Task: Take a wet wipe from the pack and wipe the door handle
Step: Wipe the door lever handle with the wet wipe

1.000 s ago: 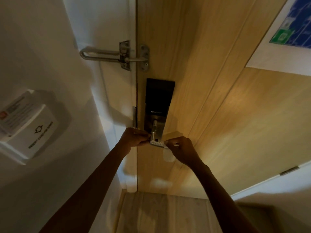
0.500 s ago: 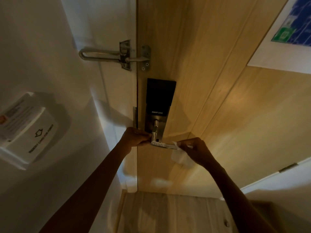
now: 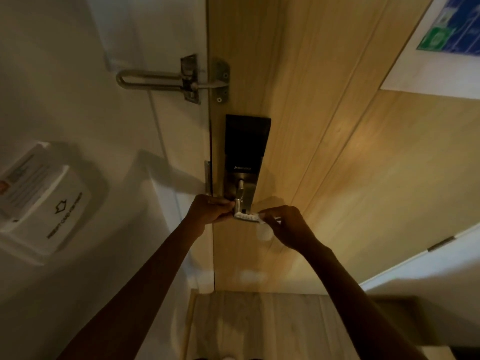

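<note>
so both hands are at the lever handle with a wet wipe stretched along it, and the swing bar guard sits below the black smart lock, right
Not quite. The head view shows the swing bar guard above the black smart lock, not below it. The rest holds: the left hand and right hand are both at the lever handle, with the wet wipe stretched along it.

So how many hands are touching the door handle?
2. The left hand grips the silver metal door handle at its door-edge end; the right hand pinches the crumpled white wet wipe against its free end.
</note>
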### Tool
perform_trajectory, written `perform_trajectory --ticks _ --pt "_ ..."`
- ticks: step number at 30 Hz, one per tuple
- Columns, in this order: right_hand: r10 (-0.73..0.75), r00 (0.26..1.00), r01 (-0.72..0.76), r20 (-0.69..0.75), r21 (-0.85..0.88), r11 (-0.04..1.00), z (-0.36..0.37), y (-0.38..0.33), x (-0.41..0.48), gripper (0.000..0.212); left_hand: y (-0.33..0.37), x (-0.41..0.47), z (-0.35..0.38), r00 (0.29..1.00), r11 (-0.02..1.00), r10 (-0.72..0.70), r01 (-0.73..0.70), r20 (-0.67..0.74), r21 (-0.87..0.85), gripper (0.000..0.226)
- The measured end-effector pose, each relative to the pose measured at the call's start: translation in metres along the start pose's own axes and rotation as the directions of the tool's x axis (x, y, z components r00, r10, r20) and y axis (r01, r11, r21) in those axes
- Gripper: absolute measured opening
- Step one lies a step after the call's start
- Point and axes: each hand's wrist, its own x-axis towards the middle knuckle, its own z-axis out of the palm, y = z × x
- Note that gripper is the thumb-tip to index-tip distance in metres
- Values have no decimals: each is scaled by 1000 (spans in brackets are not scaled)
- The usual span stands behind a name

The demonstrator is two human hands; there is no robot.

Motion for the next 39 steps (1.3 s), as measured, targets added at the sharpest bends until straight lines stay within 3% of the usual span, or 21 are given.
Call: perform_trajectory --ticks 5,9,14,18,24,27,31,39 --pt "89 995 -92 -40 -96 991 -22 18 -15 24 -7 -2 -1 1000 1000 -2 3 -16 12 19" --pt "-37 999 37 2 -103 994 1 -2 1 26 -7 -3 1 1000 1000 8 -7 -8 14 14" --pt "98 994 -102 -39 -113 988 -15 16 -10 27 -10 0 -2 1000 1000 9 -9 6 11 14" --pt "-26 999 24 -20 -92 995 0 -5 0 23 -6 0 -4 1000 999 3 -4 29 35 14" --pt "123 985 -127 -120 -26 992 -17 9 -19 20 -3 3 -5 997 998 11 -16 70 65 13" --pt "59 988 -67 -142 -54 996 -4 -1 -15 18 -1 4 -6 997 997 11 -17 80 72 12" --pt "-34 953 21 -300 -46 999 6 -7 -28 21 1 2 -7 997 996 12 -18 77 88 8" --pt "-54 916 19 -398 -91 996 21 -1 -38 24 2 0 -7 997 993 8 -17 76 119 8"
